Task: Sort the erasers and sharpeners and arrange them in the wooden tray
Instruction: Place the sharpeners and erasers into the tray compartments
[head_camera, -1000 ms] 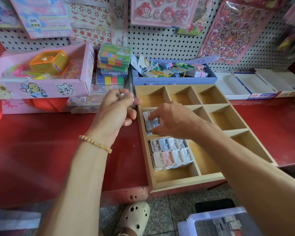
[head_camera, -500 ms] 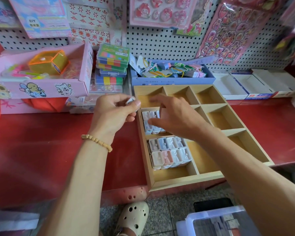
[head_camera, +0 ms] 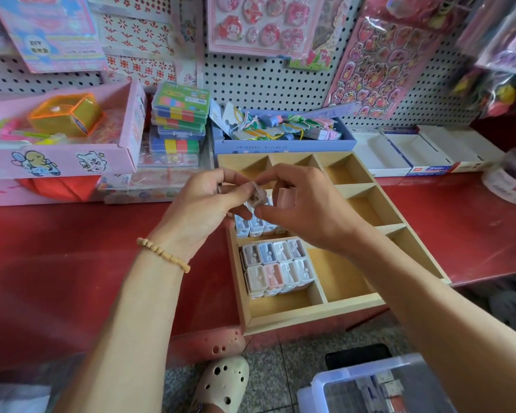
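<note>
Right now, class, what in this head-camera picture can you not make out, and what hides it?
- Sharpeners in the wooden tray, second section: both hands cover most of that row.
- Small piece between left hand and right hand: fingers wrap it, so its kind is unclear.
- Clear plastic box on the floor: cut off by the bottom edge.
- Print on the sharpeners in the near section: too small.

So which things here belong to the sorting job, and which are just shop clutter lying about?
Job:
- wooden tray
- packed sharpeners in its near-left compartment
- second row of sharpeners behind them
- pink sharpener in the right hand
- small pale piece pinched by the left hand

Clutter:
- pink box
- blue box
- stacked colour cases
- white cartons
- sticker sheets
</note>
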Demonstrator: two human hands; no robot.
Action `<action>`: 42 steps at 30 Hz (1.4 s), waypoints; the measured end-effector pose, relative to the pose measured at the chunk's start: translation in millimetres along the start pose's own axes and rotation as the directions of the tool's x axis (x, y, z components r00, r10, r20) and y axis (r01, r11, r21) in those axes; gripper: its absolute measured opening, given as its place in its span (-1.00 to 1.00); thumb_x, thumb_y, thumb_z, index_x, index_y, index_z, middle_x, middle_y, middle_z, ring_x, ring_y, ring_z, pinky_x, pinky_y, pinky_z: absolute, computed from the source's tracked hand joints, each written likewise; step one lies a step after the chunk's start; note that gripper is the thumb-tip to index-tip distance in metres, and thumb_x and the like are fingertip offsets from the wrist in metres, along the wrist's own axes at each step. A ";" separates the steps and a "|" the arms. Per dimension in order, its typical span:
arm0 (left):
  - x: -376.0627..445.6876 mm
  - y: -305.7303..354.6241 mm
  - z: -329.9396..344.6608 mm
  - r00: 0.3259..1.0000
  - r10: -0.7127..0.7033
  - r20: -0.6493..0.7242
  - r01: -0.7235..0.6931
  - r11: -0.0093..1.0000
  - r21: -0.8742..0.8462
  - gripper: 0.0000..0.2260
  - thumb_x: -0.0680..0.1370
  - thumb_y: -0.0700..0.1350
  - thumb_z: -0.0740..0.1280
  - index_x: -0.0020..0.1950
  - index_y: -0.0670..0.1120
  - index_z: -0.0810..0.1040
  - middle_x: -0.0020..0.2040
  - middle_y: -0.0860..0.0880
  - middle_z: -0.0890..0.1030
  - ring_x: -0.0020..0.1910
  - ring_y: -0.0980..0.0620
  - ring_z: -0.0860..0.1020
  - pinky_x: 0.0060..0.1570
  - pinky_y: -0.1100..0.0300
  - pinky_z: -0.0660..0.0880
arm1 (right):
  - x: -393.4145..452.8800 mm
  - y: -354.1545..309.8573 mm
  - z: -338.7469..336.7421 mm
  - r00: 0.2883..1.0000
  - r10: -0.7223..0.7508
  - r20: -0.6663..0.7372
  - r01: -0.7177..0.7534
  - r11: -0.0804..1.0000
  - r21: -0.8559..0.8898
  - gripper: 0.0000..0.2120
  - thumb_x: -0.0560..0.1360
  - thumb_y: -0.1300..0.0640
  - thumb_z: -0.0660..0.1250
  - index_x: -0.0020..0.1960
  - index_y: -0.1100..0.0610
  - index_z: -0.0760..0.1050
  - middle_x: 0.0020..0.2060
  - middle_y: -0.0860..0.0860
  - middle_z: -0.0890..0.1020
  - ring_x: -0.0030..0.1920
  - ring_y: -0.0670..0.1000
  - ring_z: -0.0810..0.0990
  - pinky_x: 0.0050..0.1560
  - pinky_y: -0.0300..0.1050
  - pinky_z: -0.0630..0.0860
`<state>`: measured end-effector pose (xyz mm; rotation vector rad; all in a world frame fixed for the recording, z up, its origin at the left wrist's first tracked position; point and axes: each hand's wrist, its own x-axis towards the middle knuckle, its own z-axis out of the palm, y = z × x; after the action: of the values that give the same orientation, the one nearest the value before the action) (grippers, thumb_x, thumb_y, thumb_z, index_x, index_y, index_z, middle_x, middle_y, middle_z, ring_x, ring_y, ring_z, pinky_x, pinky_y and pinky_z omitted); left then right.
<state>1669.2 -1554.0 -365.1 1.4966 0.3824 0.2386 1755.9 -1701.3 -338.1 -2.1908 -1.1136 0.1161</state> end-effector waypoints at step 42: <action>7.8 -11.5 -10.2 0.953 0.286 -0.099 -0.157 0.746 0.647 -0.91 0.49 0.00 0.42 -0.08 0.02 0.58 -0.23 0.12 0.61 -0.28 0.18 0.56 -0.17 0.28 0.51 | 45.2 54.6 1.8 0.968 0.152 0.200 -0.081 0.942 -0.325 -0.72 0.38 0.06 0.54 0.07 0.00 0.64 -0.08 0.00 0.66 -0.02 0.02 0.56 -0.07 -0.09 0.48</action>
<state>1671.5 -1542.4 -377.6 2.2104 0.4656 0.4843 1821.3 -1689.2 -362.6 -2.5827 -1.1884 0.2571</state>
